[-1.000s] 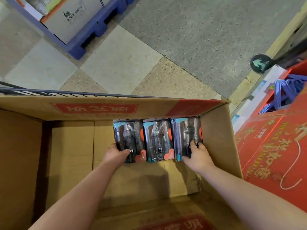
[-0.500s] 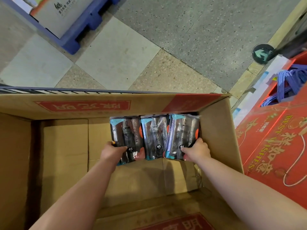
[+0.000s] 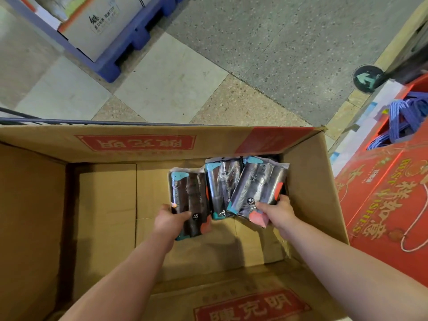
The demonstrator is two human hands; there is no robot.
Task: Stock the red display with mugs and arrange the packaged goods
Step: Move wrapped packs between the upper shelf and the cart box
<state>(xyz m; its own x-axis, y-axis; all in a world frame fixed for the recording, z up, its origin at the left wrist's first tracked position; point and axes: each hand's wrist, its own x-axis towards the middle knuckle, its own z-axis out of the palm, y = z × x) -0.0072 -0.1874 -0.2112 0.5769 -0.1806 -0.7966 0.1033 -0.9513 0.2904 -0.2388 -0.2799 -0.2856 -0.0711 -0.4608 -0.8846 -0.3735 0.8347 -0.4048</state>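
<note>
Three dark packs with teal and coral corners sit in the far right part of an open cardboard box. My left hand grips the lower end of the left pack, lifted off the box floor. My right hand pinches the lower end of the right pack, which is raised and tilted to the right. Between them the middle pack stands against the box's far wall, partly covered by the right pack. The red display stands right of the box.
Blue hangers lie in the top of the red display. A blue pallet with cartons stands on the tiled floor at the far left. A green arrow sticker marks the floor at the right. The box's left half holds only cardboard flaps.
Both hands have closed on the outer packs and lifted them. The right pack has tipped rightward over the middle one. The left pack has come toward me.
</note>
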